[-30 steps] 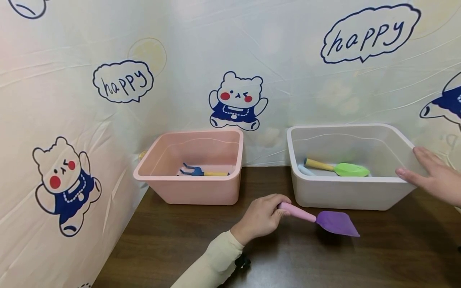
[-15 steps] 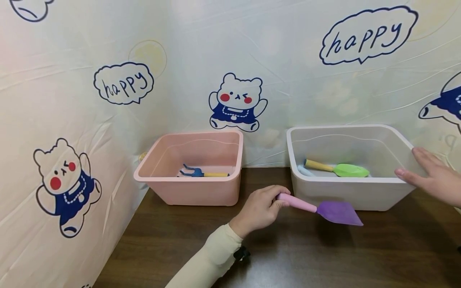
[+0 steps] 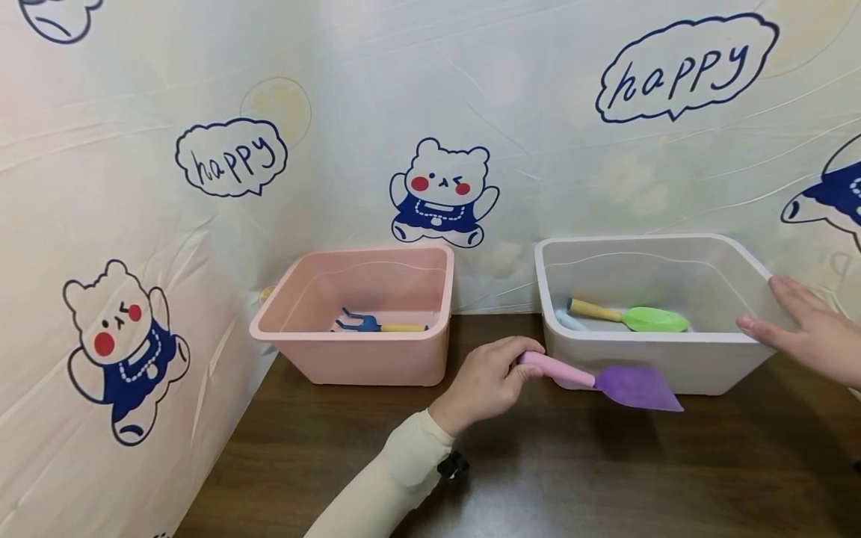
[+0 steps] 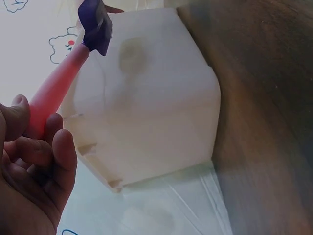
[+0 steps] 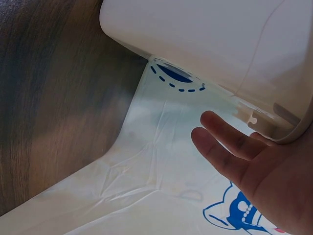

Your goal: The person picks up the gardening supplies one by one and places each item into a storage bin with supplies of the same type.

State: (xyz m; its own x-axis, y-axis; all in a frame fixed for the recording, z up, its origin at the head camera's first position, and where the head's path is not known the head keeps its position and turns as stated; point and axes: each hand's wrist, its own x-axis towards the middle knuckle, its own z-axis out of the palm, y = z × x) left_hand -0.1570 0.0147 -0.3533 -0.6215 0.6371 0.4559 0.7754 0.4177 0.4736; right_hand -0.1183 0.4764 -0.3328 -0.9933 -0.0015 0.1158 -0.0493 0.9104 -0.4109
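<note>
My left hand [image 3: 486, 382] grips the pink handle of a toy shovel [image 3: 639, 387] with a purple blade. The shovel is raised in front of the white bin [image 3: 639, 359], its blade pointing right and overlapping the bin's front wall in the head view. In the left wrist view, thumb and fingers close round the end of the shovel's handle [image 4: 56, 85]. My right hand [image 3: 810, 329] rests at the white bin's right rim, its fingers fairly straight. Inside that bin lie a green toy trowel [image 3: 654, 319] with a yellow handle and a light blue piece [image 3: 570, 320], partly hidden.
Left of the white bin stands a pink bin [image 3: 377, 360], holding a blue toy rake [image 3: 363, 322] with a yellow handle. Both bins stand on a dark wooden table [image 3: 551, 478], close to a sheet [image 3: 336, 90] printed with bears and "happy" bubbles.
My left hand has lifted the shovel, and its blade has risen from low over the table to the white bin's front wall. The right hand stays at the rim.
</note>
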